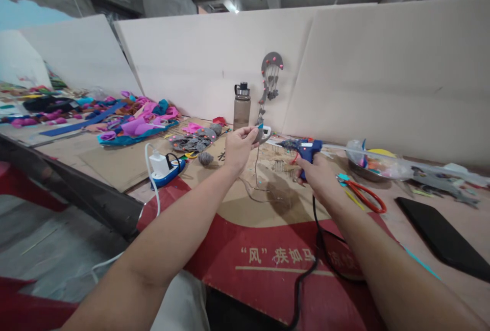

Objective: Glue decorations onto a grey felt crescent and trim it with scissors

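Note:
My left hand pinches a small grey felt piece with a bit of blue at its top. A grey cord hangs below it onto the cardboard. In my right hand is a blue hot glue gun, its nozzle pointing left toward the felt piece and apart from it. A black cable runs down from the gun's handle. Left of my left hand lie a ball of grey yarn and a heap of grey felt pieces with pink dots.
A bottle stands by the white board, where a grey hanging ornament is fixed. To the right are red-handled scissors, a bowl and a black tablet-like slab. A power strip and colourful fabric lie left.

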A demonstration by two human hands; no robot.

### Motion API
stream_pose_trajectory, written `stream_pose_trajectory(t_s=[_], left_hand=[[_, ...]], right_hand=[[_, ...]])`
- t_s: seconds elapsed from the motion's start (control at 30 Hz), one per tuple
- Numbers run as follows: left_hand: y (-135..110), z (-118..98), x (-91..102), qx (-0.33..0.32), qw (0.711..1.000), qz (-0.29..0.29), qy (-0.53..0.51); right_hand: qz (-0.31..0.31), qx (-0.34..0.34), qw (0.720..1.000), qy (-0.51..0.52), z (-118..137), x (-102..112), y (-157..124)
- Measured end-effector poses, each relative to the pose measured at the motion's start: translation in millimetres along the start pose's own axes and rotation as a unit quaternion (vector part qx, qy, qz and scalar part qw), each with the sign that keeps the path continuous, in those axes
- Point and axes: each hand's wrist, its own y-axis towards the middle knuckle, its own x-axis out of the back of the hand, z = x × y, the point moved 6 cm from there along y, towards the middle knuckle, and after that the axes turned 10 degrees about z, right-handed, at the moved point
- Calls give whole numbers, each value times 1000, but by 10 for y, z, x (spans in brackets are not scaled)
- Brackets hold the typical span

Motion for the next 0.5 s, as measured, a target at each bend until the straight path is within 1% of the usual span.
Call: stream_pose_trajectory(t_s=[0.07,0.1,0.17,0.2,0.27,0.3,0.33,0.37,0.4,0.43,0.47,0.5], left_hand=[[-4,5,-14,3,1000,-1,13],[-4,10,-24,2,1000,1,22],[-2,17,-50,-7,999,12,43],[-3,17,-63,-15,998,18,55],[-18,7,-94,-38,995,28,87],[-33,-5,-112,-51,992,33,109],[-53,-20,-135,-65,988,38,134],[-78,-37,-162,-78,983,44,160],[-107,-54,-192,-90,978,51,183],[-137,-69,-225,-99,973,59,201],[-165,-81,-257,-105,969,67,213],[-191,-87,-286,-106,967,75,218]], right_hand=[[14,-39,998,-46,-163,49,48],[14,-47,997,-63,-218,87,62],[-6,-43,995,-88,-258,181,65],[-23,-37,994,-103,-241,222,55],[-57,-22,989,-133,-125,252,20],[-69,-15,988,-139,-36,230,-2],[-66,-10,989,-136,63,167,-20],[-60,-12,993,-103,156,87,-39],[-41,-12,999,-31,245,-21,-54],[-14,-5,998,68,335,-145,-67],[11,-4,986,168,413,-263,-82],[37,-5,969,245,485,-371,-97]])
